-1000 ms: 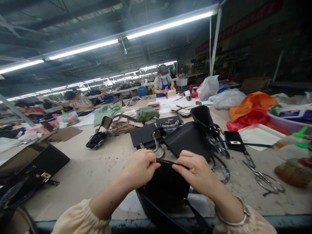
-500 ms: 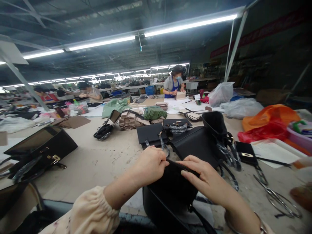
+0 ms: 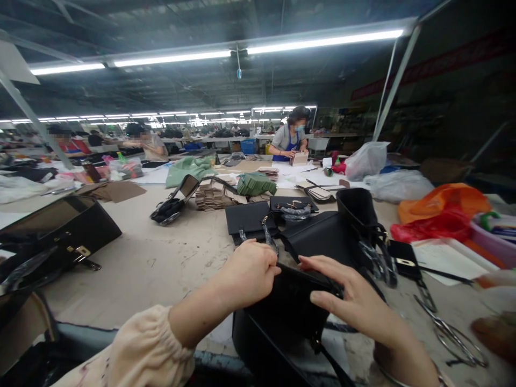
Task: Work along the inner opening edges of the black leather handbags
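A black bag [image 3: 278, 333] stands open in front of me at the table's near edge. With fingers closed, my left hand [image 3: 252, 269] pinches the bag's upper rim at its left end. My right hand [image 3: 346, 293] lies along the rim's right side, thumb and fingers apart, the thumb on the near side and the fingers over the far side. A dark strap hangs from the bag's right side. Just beyond the hands lie a black flap bag [image 3: 248, 219] and a larger black bag [image 3: 326, 239], with plastic-wrapped handles beside them.
Scissors [image 3: 455, 336] lie at the right, near a black piece with a gold clasp [image 3: 404, 259]. Another black bag [image 3: 86, 231] is at the left. Stacked pieces [image 3: 215, 194] and a green bundle [image 3: 257, 184] lie farther back. A person in a blue apron [image 3: 291, 141] works across the table.
My right hand has spread its thumb and fingers wider and shifted slightly right along the rim. My left hand keeps its pinch. The view has shifted slightly.
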`<state>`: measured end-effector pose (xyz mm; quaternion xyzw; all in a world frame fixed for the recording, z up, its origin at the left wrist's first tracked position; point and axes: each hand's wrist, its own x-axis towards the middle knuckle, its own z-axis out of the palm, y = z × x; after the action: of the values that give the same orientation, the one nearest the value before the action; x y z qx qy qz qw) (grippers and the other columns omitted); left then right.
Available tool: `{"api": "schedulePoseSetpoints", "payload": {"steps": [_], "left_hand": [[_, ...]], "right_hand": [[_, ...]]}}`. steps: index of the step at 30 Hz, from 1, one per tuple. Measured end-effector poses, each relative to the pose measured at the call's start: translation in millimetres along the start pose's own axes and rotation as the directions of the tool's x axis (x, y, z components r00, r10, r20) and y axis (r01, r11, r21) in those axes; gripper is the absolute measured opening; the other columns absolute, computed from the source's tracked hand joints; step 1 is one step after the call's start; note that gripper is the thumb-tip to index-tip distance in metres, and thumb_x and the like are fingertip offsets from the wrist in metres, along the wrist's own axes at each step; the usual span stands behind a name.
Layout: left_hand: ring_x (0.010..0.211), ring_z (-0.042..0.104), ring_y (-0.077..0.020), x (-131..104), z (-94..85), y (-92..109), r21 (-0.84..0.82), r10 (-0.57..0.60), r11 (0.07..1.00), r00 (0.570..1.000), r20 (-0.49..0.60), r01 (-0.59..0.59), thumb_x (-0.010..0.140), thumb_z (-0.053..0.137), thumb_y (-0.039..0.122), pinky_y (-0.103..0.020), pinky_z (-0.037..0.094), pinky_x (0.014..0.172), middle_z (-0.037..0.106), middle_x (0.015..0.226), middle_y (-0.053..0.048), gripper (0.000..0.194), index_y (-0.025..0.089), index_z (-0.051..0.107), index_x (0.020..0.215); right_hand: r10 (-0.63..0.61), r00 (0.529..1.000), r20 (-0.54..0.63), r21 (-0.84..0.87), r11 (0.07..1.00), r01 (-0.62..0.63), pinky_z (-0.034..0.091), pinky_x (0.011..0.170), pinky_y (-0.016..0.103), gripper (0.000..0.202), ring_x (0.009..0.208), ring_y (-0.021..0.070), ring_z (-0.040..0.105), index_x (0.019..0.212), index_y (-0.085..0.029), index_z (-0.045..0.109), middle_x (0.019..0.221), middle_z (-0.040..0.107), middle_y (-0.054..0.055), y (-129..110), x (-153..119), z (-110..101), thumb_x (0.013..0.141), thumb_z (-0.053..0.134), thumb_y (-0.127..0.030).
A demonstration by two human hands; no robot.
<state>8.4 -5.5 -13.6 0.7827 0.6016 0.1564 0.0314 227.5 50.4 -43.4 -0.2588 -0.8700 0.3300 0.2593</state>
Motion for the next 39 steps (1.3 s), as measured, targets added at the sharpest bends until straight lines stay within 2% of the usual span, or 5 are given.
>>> {"api": "schedulePoseSetpoints", "payload": {"steps": [9, 14, 19, 24, 39], "left_hand": [[0.07, 0.059, -0.0147, 0, -0.4, 1, -0.012, 0.001, 1.0, 1.0, -0.001, -0.001, 0.082, 0.056, 0.024, -0.034, 0.039, 0.092, 0.066, 0.07, -0.001, 0.023, 0.017, 0.06, 0.06], [0.073, 0.059, -0.0161, 1, -1.9, 1, 0.0, -0.007, 1.0, 1.0, 0.009, 0.007, 0.081, 0.057, 0.024, -0.032, 0.042, 0.084, 0.066, 0.07, -0.002, 0.022, 0.017, 0.06, 0.061], [0.072, 0.059, -0.0157, 2, -0.4, 0, 0.009, 0.009, 1.0, 1.0, 0.01, -0.01, 0.08, 0.058, 0.022, -0.032, 0.042, 0.087, 0.066, 0.07, -0.002, 0.02, 0.017, 0.061, 0.061], [0.073, 0.059, -0.0163, 2, 1.0, -1, -0.005, 0.003, 1.0, 1.0, 0.005, -0.003, 0.079, 0.06, 0.022, -0.033, 0.042, 0.087, 0.066, 0.069, -0.002, 0.019, 0.016, 0.062, 0.06], [0.079, 0.063, -0.0171, 0, -7.2, -10, -0.069, -0.031, 0.997, 0.999, 0.032, 0.033, 0.076, 0.065, 0.031, -0.029, 0.044, 0.085, 0.071, 0.076, -0.002, 0.025, 0.017, 0.062, 0.055]], "right_hand": [[0.035, 0.994, -0.107, -0.101, 0.994, -0.046, 0.049, 0.075, 0.026, 0.022, 0.084, 0.0173, 0.064, 0.097, -0.023, 0.071, 0.094, 0.07, 0.004, -12, 13, 25, 0.087, 0.055, -0.034], [0.015, 0.993, -0.113, -0.228, 0.973, -0.041, 0.045, 0.064, 0.024, 0.029, 0.072, 0.0149, 0.062, 0.072, -0.022, 0.068, 0.073, 0.068, 0.001, -14, 14, 26, 0.091, 0.048, -0.03], [0.036, 0.992, -0.118, -0.191, 0.98, -0.058, 0.048, 0.072, 0.024, 0.017, 0.082, 0.0159, 0.065, 0.09, -0.026, 0.07, 0.089, 0.071, 0.0, -12, 12, 25, 0.085, 0.058, -0.035], [0.034, 0.982, -0.185, -0.171, 0.983, -0.066, 0.051, 0.081, 0.029, 0.036, 0.092, 0.0204, 0.065, 0.106, -0.023, 0.068, 0.103, 0.07, 0.005, -9, 12, 25, 0.077, 0.066, -0.043], [-0.038, 0.972, -0.232, -0.26, 0.965, -0.025, 0.047, 0.065, 0.025, 0.021, 0.072, 0.0164, 0.065, 0.078, -0.024, 0.071, 0.078, 0.072, 0.002, -11, 20, 32, 0.087, 0.053, -0.029]]}}
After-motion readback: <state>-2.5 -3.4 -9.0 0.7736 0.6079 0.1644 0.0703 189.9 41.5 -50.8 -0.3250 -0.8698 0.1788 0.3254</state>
